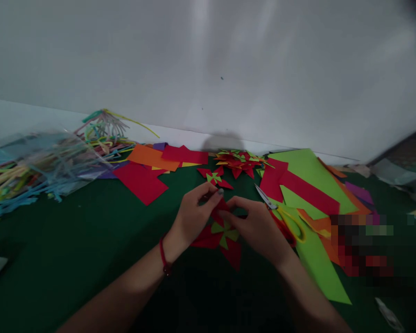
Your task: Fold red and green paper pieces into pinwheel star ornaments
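Both my hands meet over the green table, pinching a small red piece of paper or felt (pixel 220 212). My left hand (pixel 194 210) has thumb and forefinger closed on its upper end, while my right hand (pixel 254 222) grips it lower from the right. Just below the fingers lies a red flower-like cutout with a light-green cross-shaped centre (pixel 225 235); whether the held piece belongs to it I cannot tell. A similar red and green cutout (pixel 214 177) rests beyond my left fingertips. Scissors with yellow and red handles (pixel 280 210) lie right of my right hand.
A pile of red, green and yellow cutouts (pixel 241 161) sits against the white wall (pixel 208 69). Red sheets (pixel 142 181) and orange ones (pixel 152 157) lie left, light-green sheets (pixel 324 273) right. Pipe-cleaner-like strips (pixel 31 180) and clear plastic cover the far left.
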